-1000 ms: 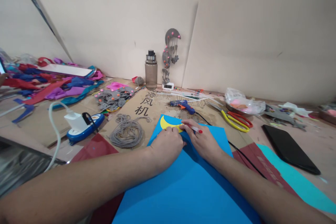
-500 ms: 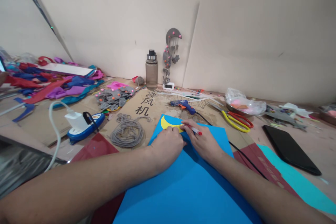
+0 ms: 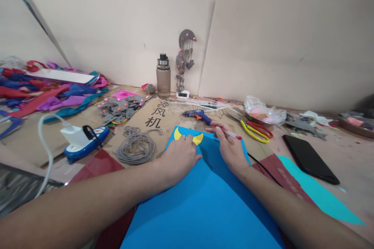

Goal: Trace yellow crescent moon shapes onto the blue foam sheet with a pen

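A yellow crescent [image 3: 198, 139] lies near the far edge of a large blue sheet [image 3: 195, 206]. My left hand [image 3: 180, 158] presses down on it with bent fingers, covering its middle while both tips show. Beside it, over the right part of the sheet, my right hand [image 3: 233, 151] is closed around a slim pen [image 3: 233, 134] with a red end. The pen is held slanted, apart from the crescent; my fingers partly hide its other end.
Beyond the sheet lies a blue glue gun [image 3: 202, 115], with yellow- and red-handled scissors [image 3: 257, 129] to its right. Grey cord [image 3: 134, 147] is coiled on the left, near a plugged-in power strip [image 3: 84, 148]. A black phone [image 3: 310, 159] rests on the right. A bottle [image 3: 163, 79] stands at the back.
My right hand has drawn away to the right from the crescent with the pen, uncovering the crescent's right tip. My left hand stays on the crescent. The whole view has shifted slightly.
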`<state>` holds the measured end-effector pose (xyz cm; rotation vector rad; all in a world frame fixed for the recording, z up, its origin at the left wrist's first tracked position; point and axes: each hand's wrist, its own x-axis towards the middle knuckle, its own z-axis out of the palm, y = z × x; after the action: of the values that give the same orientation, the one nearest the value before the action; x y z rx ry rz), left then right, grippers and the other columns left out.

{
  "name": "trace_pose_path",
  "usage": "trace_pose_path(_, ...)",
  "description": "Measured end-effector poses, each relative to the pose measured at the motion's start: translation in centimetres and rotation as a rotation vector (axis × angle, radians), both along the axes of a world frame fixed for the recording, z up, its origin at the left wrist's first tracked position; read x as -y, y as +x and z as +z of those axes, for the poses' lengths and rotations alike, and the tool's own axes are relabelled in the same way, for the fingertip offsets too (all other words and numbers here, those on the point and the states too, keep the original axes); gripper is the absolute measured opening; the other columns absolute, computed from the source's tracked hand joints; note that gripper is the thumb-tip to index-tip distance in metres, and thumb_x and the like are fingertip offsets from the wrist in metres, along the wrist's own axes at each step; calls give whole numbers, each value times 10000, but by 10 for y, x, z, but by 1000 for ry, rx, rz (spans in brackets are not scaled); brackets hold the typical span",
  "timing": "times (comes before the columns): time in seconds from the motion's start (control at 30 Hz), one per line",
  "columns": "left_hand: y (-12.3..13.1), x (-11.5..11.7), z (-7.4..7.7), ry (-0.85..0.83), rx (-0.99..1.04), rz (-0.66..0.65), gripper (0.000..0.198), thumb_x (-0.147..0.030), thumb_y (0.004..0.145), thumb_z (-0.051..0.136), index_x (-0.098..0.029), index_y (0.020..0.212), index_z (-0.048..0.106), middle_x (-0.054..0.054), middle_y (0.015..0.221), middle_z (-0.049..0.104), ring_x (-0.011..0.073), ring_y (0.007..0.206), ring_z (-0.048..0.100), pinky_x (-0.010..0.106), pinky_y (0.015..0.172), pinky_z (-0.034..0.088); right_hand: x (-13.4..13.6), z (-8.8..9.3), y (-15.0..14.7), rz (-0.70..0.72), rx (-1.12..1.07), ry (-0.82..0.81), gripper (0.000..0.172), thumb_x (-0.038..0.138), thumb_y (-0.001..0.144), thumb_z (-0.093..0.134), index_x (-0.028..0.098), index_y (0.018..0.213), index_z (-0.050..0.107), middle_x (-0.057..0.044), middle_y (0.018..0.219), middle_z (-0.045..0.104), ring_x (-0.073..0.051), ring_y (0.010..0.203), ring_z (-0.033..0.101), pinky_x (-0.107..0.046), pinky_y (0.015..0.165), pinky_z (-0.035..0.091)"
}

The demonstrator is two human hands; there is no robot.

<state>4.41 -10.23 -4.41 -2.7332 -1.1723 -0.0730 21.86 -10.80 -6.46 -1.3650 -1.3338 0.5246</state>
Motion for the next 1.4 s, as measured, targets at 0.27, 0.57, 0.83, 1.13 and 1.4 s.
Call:
trace_pose_path(0.27, -1, 1, 6, -42, -36, 1, 405, -425, 959, 491, -92, 1090, 680, 157, 1081, 679, 326, 1043, 617, 405, 788, 523, 2, 3, -1, -22, 62, 2, 337, 436, 962, 401, 214, 1153, 566, -79, 1036, 740, -214, 1016, 680, -379, 971, 485)
trace_pose_path(0.57, 0, -2, 0, -17, -30, -22, 411, -427, 967, 466, -100, 1058, 697, 169, 1100, 681, 330, 1021, 620, 421, 763, 515, 3, 1, 0, -3, 218, -33, 261, 360, 966, 393, 235, 1098, 580, -51, 996, 751, -196, 1001, 681, -359, 957, 479)
trace_pose_path(0.83, 0, -2, 1, -14, -31, -17, 407, -428, 964, 479, -103, 1089, 691, 150, 1084, 691, 309, 1014, 627, 386, 745, 508, -6, -9, 5, 4, 108, -73, 274, 390, 956, 405, 240, 1109, 577, -51, 999, 750, -198, 981, 696, -367, 904, 513)
trace_pose_path(1.13, 1, 0, 4, -38, -65, 1, 395, -422, 962, 491, -111, 1114, 680, 150, 1099, 690, 317, 1046, 627, 404, 789, 522, -1, -3, -5, 113, 475, -81, 242, 311, 950, 443, 233, 1067, 639, -65, 1083, 709, -212, 1041, 635, -350, 931, 471)
trace_pose_path(1.4, -3, -4, 1, -3, 4, -4, 444, -482, 953, 480, -140, 1170, 662, 118, 1129, 671, 316, 1048, 610, 433, 801, 511, 0, -2, 1, 112, 312, -114, 288, 341, 963, 407, 213, 1072, 642, -58, 990, 734, -194, 954, 670, -323, 890, 481)
